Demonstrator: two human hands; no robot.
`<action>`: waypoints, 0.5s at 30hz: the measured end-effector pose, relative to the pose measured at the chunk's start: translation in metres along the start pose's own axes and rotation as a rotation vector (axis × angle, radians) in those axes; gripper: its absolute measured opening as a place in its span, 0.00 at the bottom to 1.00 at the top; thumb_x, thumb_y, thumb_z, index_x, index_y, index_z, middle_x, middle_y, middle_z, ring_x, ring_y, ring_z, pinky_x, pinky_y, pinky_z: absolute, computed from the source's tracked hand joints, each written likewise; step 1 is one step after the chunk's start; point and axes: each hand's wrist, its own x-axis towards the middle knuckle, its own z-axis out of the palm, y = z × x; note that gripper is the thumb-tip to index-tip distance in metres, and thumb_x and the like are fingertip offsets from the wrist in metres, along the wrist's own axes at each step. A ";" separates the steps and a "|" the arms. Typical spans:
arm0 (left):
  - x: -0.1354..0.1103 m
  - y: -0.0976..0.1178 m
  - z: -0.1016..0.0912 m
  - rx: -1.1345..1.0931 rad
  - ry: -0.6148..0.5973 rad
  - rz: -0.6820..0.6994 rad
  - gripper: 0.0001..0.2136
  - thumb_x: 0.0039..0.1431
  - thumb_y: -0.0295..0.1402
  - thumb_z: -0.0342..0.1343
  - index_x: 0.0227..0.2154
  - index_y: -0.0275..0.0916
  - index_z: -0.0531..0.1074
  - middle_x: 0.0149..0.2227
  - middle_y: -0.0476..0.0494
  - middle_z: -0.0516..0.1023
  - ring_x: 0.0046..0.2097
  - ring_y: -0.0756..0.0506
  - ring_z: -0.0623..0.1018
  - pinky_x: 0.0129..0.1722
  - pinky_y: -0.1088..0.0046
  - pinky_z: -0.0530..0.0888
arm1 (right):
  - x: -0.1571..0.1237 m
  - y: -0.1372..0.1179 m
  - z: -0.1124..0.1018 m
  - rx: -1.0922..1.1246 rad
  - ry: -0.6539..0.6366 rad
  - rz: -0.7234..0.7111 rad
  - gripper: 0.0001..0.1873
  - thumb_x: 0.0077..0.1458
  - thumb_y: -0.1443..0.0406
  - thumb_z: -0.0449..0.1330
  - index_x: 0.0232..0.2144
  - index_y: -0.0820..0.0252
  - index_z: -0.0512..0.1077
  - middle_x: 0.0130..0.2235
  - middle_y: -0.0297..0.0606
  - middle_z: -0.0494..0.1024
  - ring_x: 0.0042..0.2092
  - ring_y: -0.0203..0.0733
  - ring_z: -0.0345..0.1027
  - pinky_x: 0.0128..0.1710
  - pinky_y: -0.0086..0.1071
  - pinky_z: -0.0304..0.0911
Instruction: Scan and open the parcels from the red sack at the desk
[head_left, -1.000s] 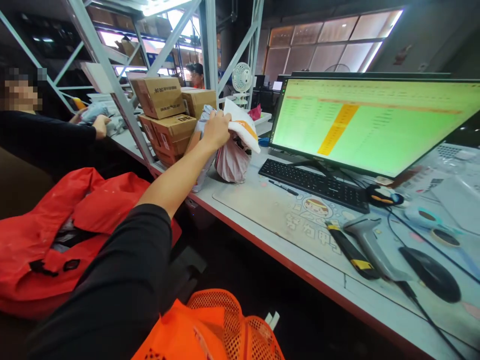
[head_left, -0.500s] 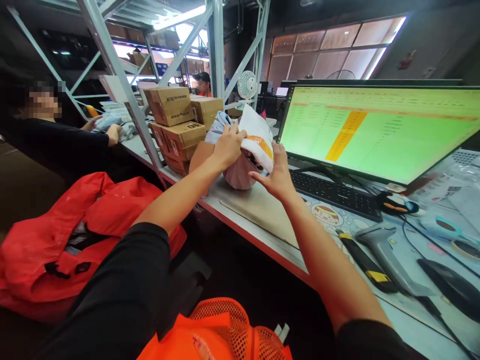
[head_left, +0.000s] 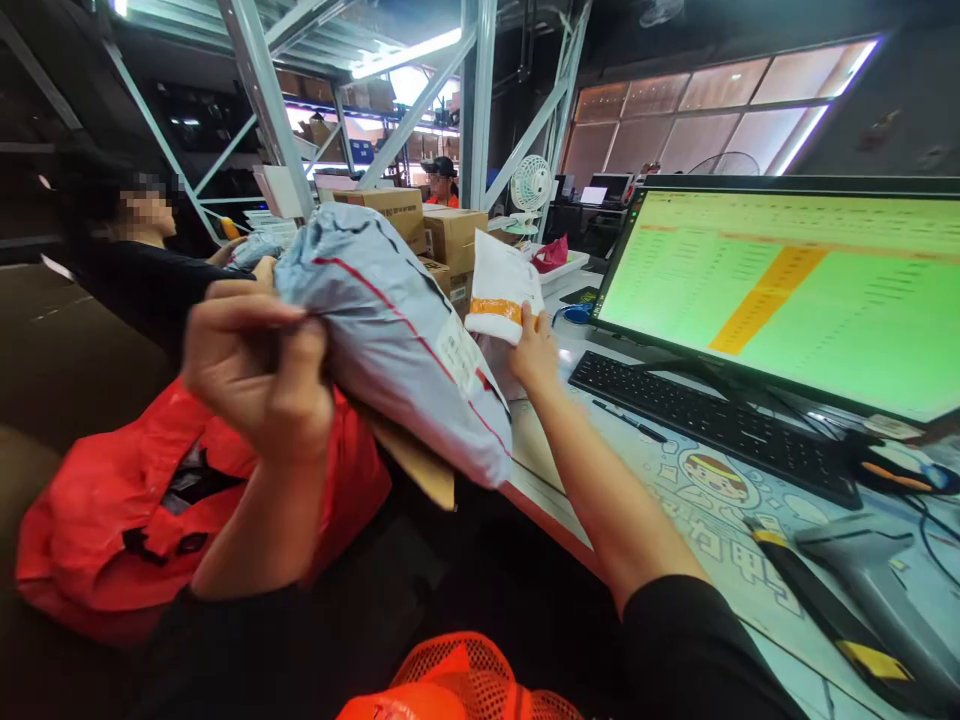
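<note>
Raised at the left, my left hand (head_left: 259, 375) pinches one end of a grey plastic mailer bag (head_left: 397, 340). The bag slants down to the right, with a white label and a red line along it. A flat brown piece (head_left: 420, 460) shows under the bag; whether my left hand holds it too is hidden. At the edge of the desk, my right hand (head_left: 534, 350) is closed on the lower right part of a white padded mailer (head_left: 502, 285) with an orange band. Behind the wrist, part of another wrapped package (head_left: 495, 358) is mostly covered.
Cardboard boxes (head_left: 454, 240) are stacked behind the bags. To the right are a monitor (head_left: 810, 290), keyboard (head_left: 705, 415), box cutter (head_left: 832, 620) and barcode scanner (head_left: 877, 580). A red bag (head_left: 97, 500) lies at lower left. A co-worker (head_left: 142, 260) handles packages beyond it.
My left hand has left the white padded mailer and moved left and nearer, lifting the grey mailer bag. My right hand has closed on the white mailer. The view has shifted left.
</note>
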 end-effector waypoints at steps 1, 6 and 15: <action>0.001 0.006 -0.005 -0.043 0.066 0.027 0.08 0.39 0.27 0.62 0.25 0.42 0.70 0.29 0.51 0.62 0.35 0.48 0.67 0.43 0.68 0.69 | 0.000 -0.009 0.000 -0.043 -0.011 0.025 0.45 0.58 0.70 0.51 0.76 0.57 0.45 0.74 0.58 0.48 0.61 0.67 0.63 0.54 0.57 0.66; -0.002 0.015 -0.021 -0.111 0.070 -0.103 0.09 0.37 0.27 0.60 0.20 0.42 0.63 0.25 0.52 0.60 0.29 0.50 0.61 0.35 0.71 0.66 | -0.020 -0.031 -0.012 -0.164 -0.013 -0.066 0.41 0.61 0.68 0.52 0.75 0.60 0.50 0.73 0.61 0.50 0.61 0.69 0.60 0.54 0.57 0.65; -0.014 -0.004 -0.056 -0.118 0.053 -0.181 0.09 0.30 0.25 0.57 0.18 0.40 0.63 0.22 0.52 0.58 0.27 0.50 0.57 0.31 0.71 0.57 | -0.098 0.005 -0.032 -0.217 -0.007 -0.146 0.44 0.60 0.63 0.61 0.74 0.62 0.50 0.72 0.62 0.51 0.59 0.64 0.62 0.55 0.50 0.65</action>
